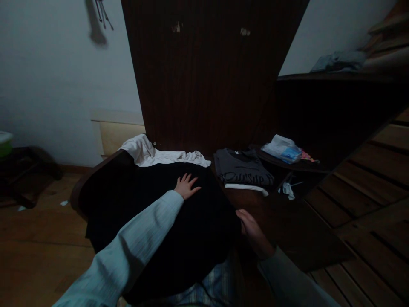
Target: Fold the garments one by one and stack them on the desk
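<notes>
A black garment (198, 230) lies spread over a dark wooden surface and hangs down toward my lap; its exact kind is hard to make out in the dim light. My left hand (186, 186) rests flat on its upper part with the fingers spread. At the garment's right edge, my right hand (247, 219) pinches the cloth between thumb and fingers. A crumpled white cloth (166, 157) lies just beyond the black one. Right of it sits a folded dark grey T-shirt (243, 166) with black lettering, on top of something white.
A dark wooden panel (207, 76) stands upright behind the clothes. A clear and blue plastic packet (284, 149) lies on a low shelf at the right. Wooden slats (361, 196) run along the right side. A dark stool (28, 170) stands at the far left.
</notes>
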Demonstrator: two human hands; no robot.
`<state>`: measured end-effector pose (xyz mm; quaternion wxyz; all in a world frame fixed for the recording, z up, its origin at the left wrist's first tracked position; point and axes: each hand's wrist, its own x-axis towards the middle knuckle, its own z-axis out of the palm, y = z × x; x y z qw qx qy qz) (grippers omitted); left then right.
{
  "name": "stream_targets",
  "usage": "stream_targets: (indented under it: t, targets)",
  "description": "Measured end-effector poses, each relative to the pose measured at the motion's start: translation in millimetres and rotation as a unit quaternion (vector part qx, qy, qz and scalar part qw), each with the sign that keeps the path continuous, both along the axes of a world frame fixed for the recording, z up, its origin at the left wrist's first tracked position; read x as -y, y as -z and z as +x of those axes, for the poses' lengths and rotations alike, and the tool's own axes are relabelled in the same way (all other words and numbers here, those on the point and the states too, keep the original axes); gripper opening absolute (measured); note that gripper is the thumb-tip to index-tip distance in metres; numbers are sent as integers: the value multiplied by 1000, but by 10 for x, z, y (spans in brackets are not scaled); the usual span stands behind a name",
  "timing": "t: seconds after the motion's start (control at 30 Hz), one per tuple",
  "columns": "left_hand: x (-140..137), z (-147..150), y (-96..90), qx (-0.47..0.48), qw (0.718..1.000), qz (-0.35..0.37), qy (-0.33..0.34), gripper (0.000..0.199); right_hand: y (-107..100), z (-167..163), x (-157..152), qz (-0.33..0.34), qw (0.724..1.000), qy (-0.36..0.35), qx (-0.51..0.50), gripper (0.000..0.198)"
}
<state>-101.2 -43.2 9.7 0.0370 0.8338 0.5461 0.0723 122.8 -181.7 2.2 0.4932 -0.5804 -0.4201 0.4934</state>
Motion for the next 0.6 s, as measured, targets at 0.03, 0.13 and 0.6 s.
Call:
stream_targets:
  t: [0.03, 0.13, 0.6]
  targets:
    - [-2, 3, -4, 4, 1000, 0, -1, 55, 21, -16, 34, -4, 999, 12, -29, 41]
    - [-1, 2, -29, 24, 1000, 0, -3, 53, 39, -5, 154, -18, 999, -17, -48, 42]
    - [-20, -22, 5, 43, 999, 10, 5, 52, -64, 474, 34, 92, 927, -83, 355, 19]
